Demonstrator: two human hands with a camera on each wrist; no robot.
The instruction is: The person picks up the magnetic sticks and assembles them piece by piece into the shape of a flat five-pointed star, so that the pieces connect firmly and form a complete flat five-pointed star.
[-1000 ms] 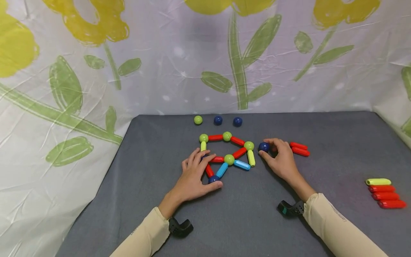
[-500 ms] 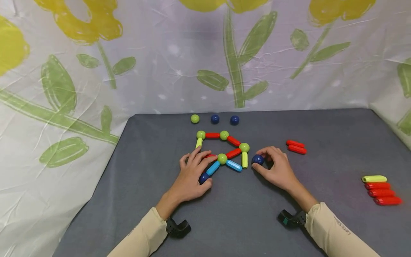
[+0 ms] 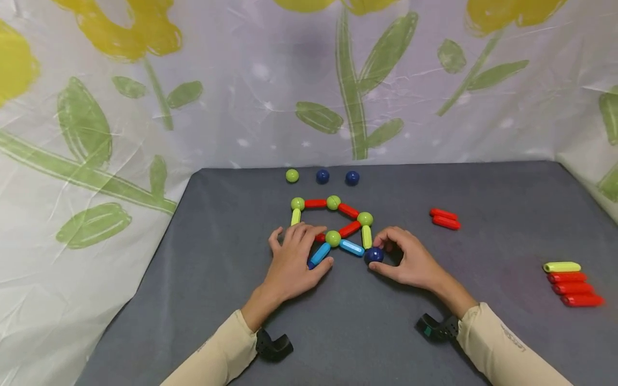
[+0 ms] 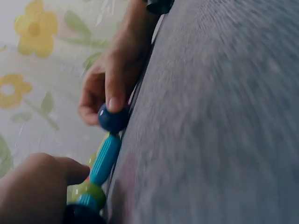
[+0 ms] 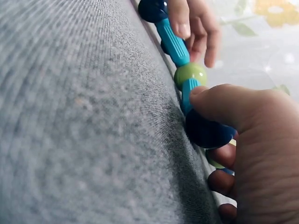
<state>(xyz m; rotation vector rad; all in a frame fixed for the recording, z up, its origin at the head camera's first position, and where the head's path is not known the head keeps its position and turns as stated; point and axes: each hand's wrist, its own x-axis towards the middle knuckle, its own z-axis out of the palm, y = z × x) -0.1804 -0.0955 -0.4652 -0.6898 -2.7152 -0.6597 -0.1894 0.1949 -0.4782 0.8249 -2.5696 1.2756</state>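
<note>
The blue ball (image 3: 374, 255) is pinched by the right hand (image 3: 414, 261) at the ends of the blue rod (image 3: 352, 247) and lime rod (image 3: 367, 237), apparently being joined. The frame (image 3: 350, 229) is partly covered by the left hand (image 3: 292, 261) (fingers loosely spread). Firm seating seems called for.

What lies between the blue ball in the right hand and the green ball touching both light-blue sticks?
One light-blue stick, between the blue ball and green ball; the head view shows it.

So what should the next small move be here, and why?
Probably the right hand should nudge its dark blue ball slightly inward to seat it on the light-blue rod and the yellow-green rod: it pinches the ball just where those rods' near ends converge, and the left hand is clear of that corner.
</note>
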